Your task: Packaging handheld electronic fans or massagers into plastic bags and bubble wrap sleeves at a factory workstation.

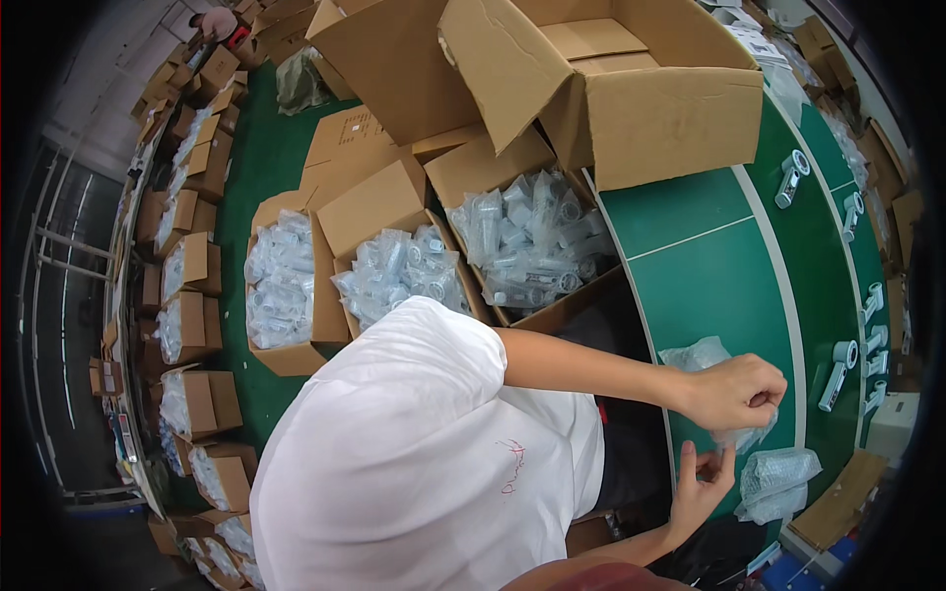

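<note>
My left hand is closed over a clear bubble-wrap bag, fingers curled down onto it above the green tabletop. Just below, my right hand has its thumb and index finger raised and apart. The index fingertip reaches the bag's lower edge; I cannot see it gripping anything. Beyond my left wrist lies another clear plastic wrap, partly covered by the forearm. A bubble-wrapped bundle rests on the table to the right of my right hand.
White-and-grey handheld devices stand and lie along the table's right side. A large open carton sits at its far end. Cartons of bagged parts stand to the left, with more cartons farther left. Another person bends at the far left.
</note>
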A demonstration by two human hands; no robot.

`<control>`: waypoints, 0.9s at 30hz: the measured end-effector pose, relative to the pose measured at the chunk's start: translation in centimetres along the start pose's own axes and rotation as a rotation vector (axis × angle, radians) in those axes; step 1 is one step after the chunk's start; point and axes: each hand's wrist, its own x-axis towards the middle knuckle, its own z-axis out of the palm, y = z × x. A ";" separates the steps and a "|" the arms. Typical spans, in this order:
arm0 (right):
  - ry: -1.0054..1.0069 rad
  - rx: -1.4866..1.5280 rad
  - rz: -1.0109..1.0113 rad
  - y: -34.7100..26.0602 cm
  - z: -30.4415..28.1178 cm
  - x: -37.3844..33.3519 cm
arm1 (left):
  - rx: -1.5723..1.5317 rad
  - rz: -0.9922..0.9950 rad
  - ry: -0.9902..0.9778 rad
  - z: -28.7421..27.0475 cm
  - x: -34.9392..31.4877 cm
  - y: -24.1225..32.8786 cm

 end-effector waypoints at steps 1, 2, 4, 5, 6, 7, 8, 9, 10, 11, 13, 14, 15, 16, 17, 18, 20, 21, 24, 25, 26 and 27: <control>-0.003 0.024 0.076 -1.0 0.0 0.3 | 0.001 0.004 0.015 -0.4 0.2 0.0; -0.005 0.046 0.153 -1.8 0.1 0.5 | 0.001 0.007 0.031 -0.8 0.4 0.0; 0.047 0.017 0.179 -1.7 -0.3 0.7 | -0.012 0.003 0.058 -1.0 0.6 0.0; 0.100 -0.033 0.127 -1.1 -1.0 1.0 | 0.004 0.009 0.060 -0.8 0.7 0.0; 0.084 -0.044 0.137 -0.8 -1.7 1.1 | 0.021 0.010 0.064 -0.5 0.6 0.0; 0.150 -0.122 0.074 -0.7 -2.6 1.2 | 0.038 0.011 0.068 -0.3 0.5 0.0; 0.215 -0.199 0.009 -0.8 -3.4 1.2 | 0.054 0.010 0.070 -0.1 0.2 -0.1; 0.210 -0.208 0.019 -0.9 -3.9 1.2 | 0.042 0.004 0.072 -0.3 0.1 -0.2; 0.237 -0.253 -0.029 -1.1 -4.4 1.2 | 0.102 0.024 0.078 -0.4 0.0 -0.4; 0.264 -0.298 -0.076 -1.4 -4.8 1.1 | 0.163 0.044 0.083 -0.6 -0.1 -0.6; 0.316 -0.389 -0.177 -1.5 -5.6 1.0 | 0.284 0.089 0.093 -0.7 -0.3 -0.4; 0.313 -0.399 -0.172 -1.4 -5.8 1.0 | 0.272 0.087 0.095 -0.6 -0.5 0.0; 0.292 -0.367 -0.185 -1.3 -6.0 1.0 | 0.261 0.151 0.116 -0.6 -0.9 0.5; 0.271 -0.332 -0.199 -1.2 -6.1 1.0 | 0.253 0.215 0.139 -0.7 -1.4 1.2; 0.260 -0.302 -0.203 -1.1 -6.2 0.9 | 0.235 0.280 0.151 -0.8 -1.6 1.8; 0.250 -0.270 -0.208 -1.1 -6.2 0.8 | 0.219 0.345 0.163 -0.8 -1.6 2.0; 0.199 -0.286 -0.206 -1.2 -5.9 1.3 | 0.287 0.318 0.162 -1.1 -1.9 1.8; 0.153 -0.305 -0.203 -1.3 -5.8 1.7 | 0.351 0.294 0.158 -1.2 -2.0 1.6; 0.070 -0.320 -0.215 -1.3 -5.2 3.0 | 0.508 0.252 0.143 -1.7 -2.4 0.7; 0.055 -0.330 -0.242 -0.9 -5.4 3.1 | 0.399 0.218 0.110 -1.5 -2.6 0.0; 0.044 -0.325 -0.287 -0.8 -5.2 3.4 | 0.312 0.189 0.079 -1.7 -2.7 -0.3; 0.037 -0.332 -0.324 -0.3 -5.1 3.5 | 0.212 0.160 0.046 -1.6 -2.8 -1.2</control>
